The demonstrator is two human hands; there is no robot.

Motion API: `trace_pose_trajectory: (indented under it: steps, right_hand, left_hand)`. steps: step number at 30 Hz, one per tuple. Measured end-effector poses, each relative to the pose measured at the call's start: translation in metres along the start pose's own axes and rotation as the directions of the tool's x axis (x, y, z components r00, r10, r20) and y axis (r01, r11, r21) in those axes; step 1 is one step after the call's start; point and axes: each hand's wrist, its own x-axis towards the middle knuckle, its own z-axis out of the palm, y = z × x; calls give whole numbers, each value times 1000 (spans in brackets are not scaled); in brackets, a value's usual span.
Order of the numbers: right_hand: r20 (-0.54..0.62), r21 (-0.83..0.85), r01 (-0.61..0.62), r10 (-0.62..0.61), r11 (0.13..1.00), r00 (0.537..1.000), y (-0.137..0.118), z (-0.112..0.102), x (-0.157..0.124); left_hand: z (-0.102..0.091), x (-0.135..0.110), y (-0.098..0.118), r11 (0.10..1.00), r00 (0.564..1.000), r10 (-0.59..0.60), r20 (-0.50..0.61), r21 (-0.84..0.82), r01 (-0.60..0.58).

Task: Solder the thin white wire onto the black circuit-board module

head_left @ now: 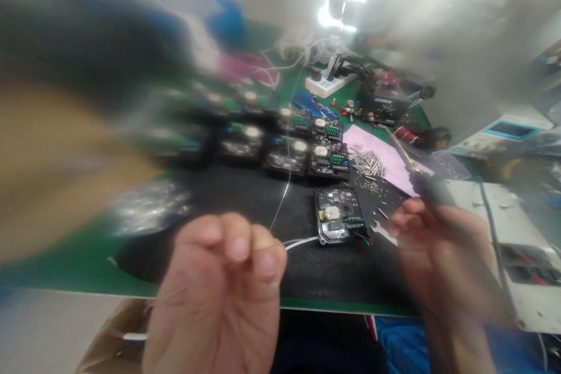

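Observation:
My left hand (223,286) is low in the middle, fingers curled and pinched on a thin solder wire (284,198) that rises toward the back. My right hand (432,234) is at the right, closed round the dark handle of a soldering iron (407,166) whose tip points up and left. Between the hands a black circuit module (338,215) with white and coloured leads lies on a black mat (263,204). The picture is smeared by motion, most of all on the left.
Rows of similar black modules (302,146) stand behind. A pink sheet (385,158) holds several small metal pins. A soldering station (385,106), a power strip (328,83) and cables sit at the back. White equipment (504,128) and a white box (526,257) lie right. The green table edge (328,304) runs in front.

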Motion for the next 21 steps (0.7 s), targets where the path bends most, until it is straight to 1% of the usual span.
trace_pose_trajectory:
  steps: [1,2,3,4,6,7,9,11,13,14,16,18,19,21]
  right_hand:
    - [30,-18,12,-12,1000,999,2,0,0]
    - [60,-36,30,-27,999,998,4,-1,0]
    - [84,-53,41,-36,998,996,5,-2,0]
    - [104,-68,44,-37,997,994,6,-2,0]
    - [107,-92,25,-15,995,994,8,-4,-1]
    - [98,-96,13,-4,995,995,8,-5,-1]
    - [61,-77,-35,40,996,997,8,-7,-2]
    - [-15,-41,-117,116,992,993,7,-10,-3]
    - [-87,-20,-178,176,984,981,3,-14,-7]
    - [-118,-27,-189,185,982,976,1,-16,-9]
    - [-146,-59,-167,157,984,977,-4,-20,-15]
    - [-169,-95,-157,139,983,976,-7,-25,-23]
    - [-184,-105,-161,140,981,973,-8,-28,-27]
    - [-206,-118,-156,130,981,970,-7,-32,-35]
  left_hand:
    - [10,-1,0,986,997,-73,24,-147,76]
    - [17,-3,-2,952,989,-133,66,-268,146]
    - [22,-5,-5,921,980,-166,112,-338,194]
    - [25,-7,-9,914,974,-166,152,-348,210]
    - [24,-9,-20,936,967,-146,209,-288,203]
    - [22,-9,-26,952,967,-143,210,-239,192]
    - [17,-9,-37,978,976,-150,156,-121,169]
    - [14,-6,-44,986,983,-164,86,-2,165]
    - [12,-2,-47,985,988,-140,57,105,134]
    - [12,0,-48,984,992,-107,61,151,97]
    - [14,3,-48,973,996,-13,90,230,-8]
    - [16,5,-48,952,989,80,121,284,-112]
    - [16,6,-48,942,985,113,129,300,-148]
    - [18,6,-48,933,981,149,126,312,-182]
